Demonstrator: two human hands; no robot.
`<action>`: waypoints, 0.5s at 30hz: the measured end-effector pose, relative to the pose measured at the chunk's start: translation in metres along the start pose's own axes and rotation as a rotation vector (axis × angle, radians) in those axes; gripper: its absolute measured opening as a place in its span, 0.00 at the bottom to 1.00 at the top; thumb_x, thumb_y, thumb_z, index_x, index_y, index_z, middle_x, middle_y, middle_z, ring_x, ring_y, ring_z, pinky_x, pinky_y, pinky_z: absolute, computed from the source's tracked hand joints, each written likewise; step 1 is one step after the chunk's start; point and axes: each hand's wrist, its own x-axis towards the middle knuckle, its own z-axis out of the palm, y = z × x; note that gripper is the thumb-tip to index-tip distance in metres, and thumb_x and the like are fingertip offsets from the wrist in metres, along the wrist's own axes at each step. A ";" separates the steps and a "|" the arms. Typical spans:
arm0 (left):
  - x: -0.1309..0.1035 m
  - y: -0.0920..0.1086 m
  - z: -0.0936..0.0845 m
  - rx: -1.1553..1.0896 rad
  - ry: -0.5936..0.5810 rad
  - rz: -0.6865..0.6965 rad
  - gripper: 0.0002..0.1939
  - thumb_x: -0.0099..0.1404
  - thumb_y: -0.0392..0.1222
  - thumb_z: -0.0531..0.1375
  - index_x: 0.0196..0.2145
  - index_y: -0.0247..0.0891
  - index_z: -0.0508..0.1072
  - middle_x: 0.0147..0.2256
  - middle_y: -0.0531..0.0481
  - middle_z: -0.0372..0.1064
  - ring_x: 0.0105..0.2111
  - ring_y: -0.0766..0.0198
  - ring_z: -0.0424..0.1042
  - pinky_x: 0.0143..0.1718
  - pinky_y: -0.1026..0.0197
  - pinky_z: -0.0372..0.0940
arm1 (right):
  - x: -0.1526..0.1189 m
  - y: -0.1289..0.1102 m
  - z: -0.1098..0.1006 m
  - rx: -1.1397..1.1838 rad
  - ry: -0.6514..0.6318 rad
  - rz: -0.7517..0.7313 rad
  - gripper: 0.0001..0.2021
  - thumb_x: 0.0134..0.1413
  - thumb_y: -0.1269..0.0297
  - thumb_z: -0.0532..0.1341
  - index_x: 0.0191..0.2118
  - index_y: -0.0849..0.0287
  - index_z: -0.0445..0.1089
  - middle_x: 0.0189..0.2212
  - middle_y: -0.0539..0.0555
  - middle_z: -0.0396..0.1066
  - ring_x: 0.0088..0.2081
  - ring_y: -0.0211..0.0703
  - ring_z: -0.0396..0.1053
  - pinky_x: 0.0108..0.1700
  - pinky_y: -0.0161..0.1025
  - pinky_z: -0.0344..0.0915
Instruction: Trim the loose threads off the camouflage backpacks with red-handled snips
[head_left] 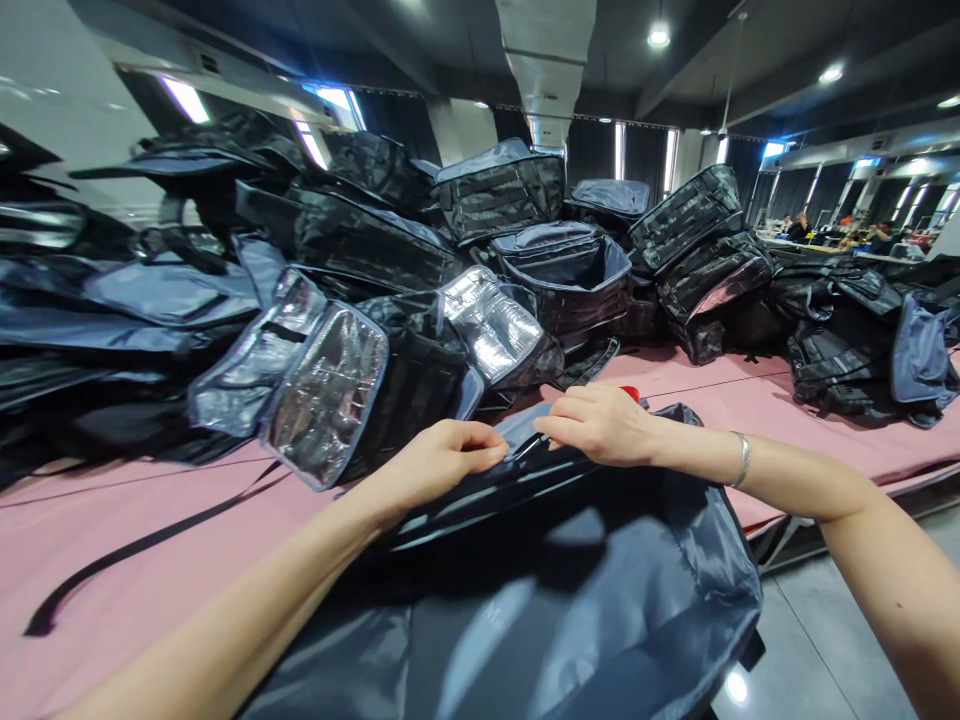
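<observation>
An open backpack (540, 610) with a blue-grey lining lies in front of me, its inside facing up. My left hand (454, 455) pinches the fabric at its far edge, thumb against forefinger. Close beside it, my right hand (596, 425) is closed on the same edge, with a bracelet on that wrist. A short dark strip (529, 447), perhaps part of the zipper, runs between the two sets of fingertips. Something red (631, 393) shows just behind my right hand; whether it is held I cannot tell.
Many dark camouflage backpacks (502, 195) are heaped along the far side of the pink-covered table (142, 540). Some hang open with silvery lining (330, 390). A black strap (150, 545) trails at the left. Tiled floor (825, 620) lies at the right; people sit far behind.
</observation>
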 end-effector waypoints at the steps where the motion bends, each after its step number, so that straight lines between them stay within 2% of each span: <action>1: 0.000 0.000 0.000 0.000 0.001 -0.001 0.15 0.46 0.53 0.59 0.20 0.37 0.72 0.21 0.53 0.63 0.25 0.63 0.59 0.29 0.62 0.53 | 0.000 0.000 0.000 -0.001 0.000 -0.001 0.13 0.64 0.66 0.49 0.34 0.61 0.69 0.26 0.51 0.68 0.28 0.39 0.60 0.28 0.38 0.48; 5: 0.001 0.000 0.000 0.004 -0.014 0.002 0.16 0.46 0.54 0.58 0.21 0.36 0.72 0.22 0.53 0.64 0.26 0.63 0.60 0.31 0.61 0.54 | 0.000 -0.001 0.001 0.007 -0.040 0.005 0.13 0.64 0.67 0.49 0.34 0.61 0.69 0.27 0.52 0.69 0.29 0.40 0.60 0.28 0.38 0.49; 10: 0.001 0.002 0.000 0.015 -0.016 0.005 0.17 0.46 0.56 0.58 0.21 0.37 0.70 0.22 0.53 0.63 0.26 0.64 0.59 0.30 0.63 0.54 | -0.004 0.001 0.004 0.111 -0.049 0.051 0.12 0.63 0.64 0.50 0.35 0.62 0.69 0.28 0.54 0.69 0.30 0.40 0.62 0.31 0.37 0.53; 15: 0.001 0.002 -0.001 0.057 -0.032 0.023 0.18 0.47 0.56 0.57 0.20 0.37 0.69 0.22 0.54 0.62 0.25 0.64 0.59 0.29 0.63 0.54 | -0.006 0.004 -0.002 0.366 -0.121 0.213 0.08 0.60 0.64 0.54 0.38 0.61 0.68 0.31 0.54 0.70 0.34 0.41 0.65 0.36 0.35 0.57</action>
